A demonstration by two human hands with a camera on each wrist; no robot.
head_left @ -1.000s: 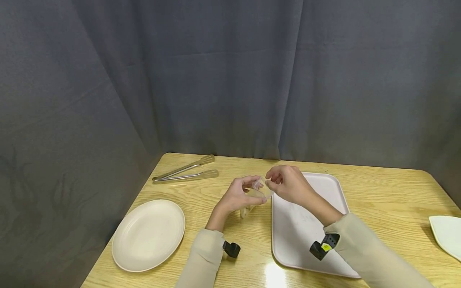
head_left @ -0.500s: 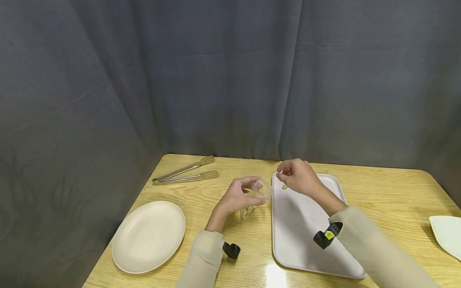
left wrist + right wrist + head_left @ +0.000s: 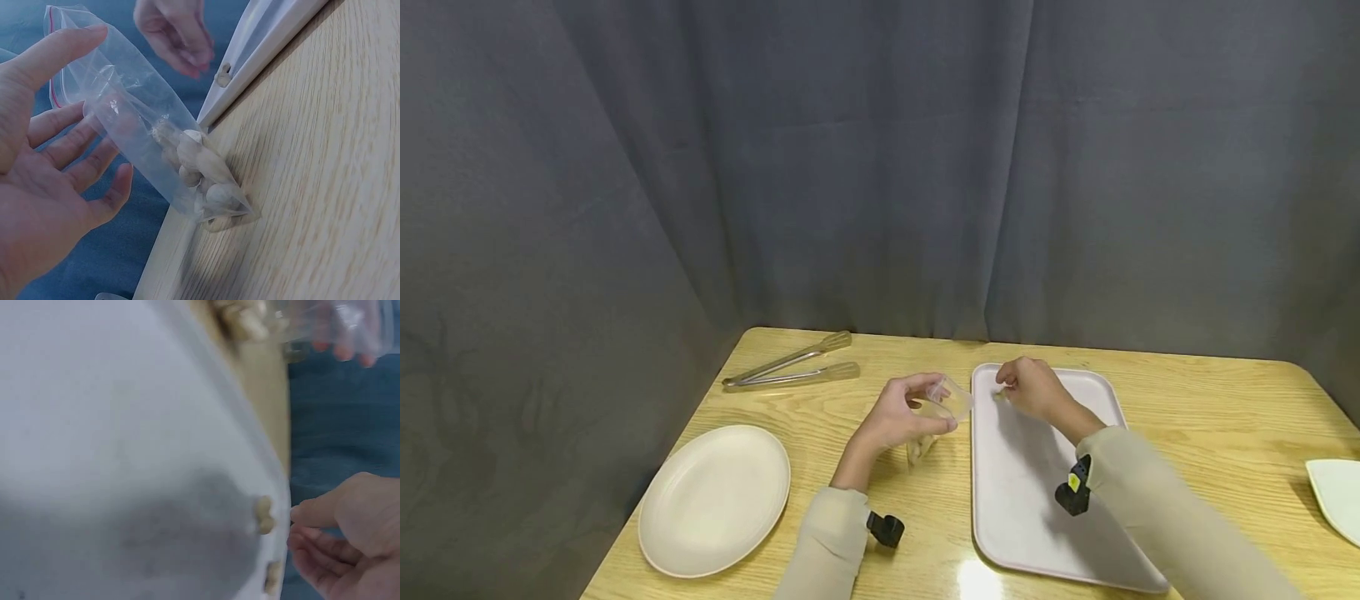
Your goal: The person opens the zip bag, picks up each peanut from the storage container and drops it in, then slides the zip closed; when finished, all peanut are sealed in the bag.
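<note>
My left hand (image 3: pixel 902 412) holds a clear zip bag (image 3: pixel 134 103) near its mouth, thumb on one side and fingers on the other. Several peanuts (image 3: pixel 197 162) in their shells lie at the bottom of the bag, which touches the table. Over the far left corner of the pale tray (image 3: pixel 1022 517) is my right hand (image 3: pixel 1033 387), its fingers bent and the thumb close to them. Two peanuts (image 3: pixel 264 515) lie in the tray by its edge, apart from the right fingertips in the right wrist view. I see nothing between those fingers.
A round cream plate (image 3: pixel 715 500) stands at the left on the wooden table (image 3: pixel 1210 433). Metal tongs (image 3: pixel 793 362) lie spread behind it. Part of a white dish (image 3: pixel 1337 496) shows at the right edge. A dark curtain (image 3: pixel 865 167) hangs behind the table.
My right hand has moved from the bag's mouth to the right, then lower over the tray corner. A peanut has come into view under it. The left hand stays with the bag.
</note>
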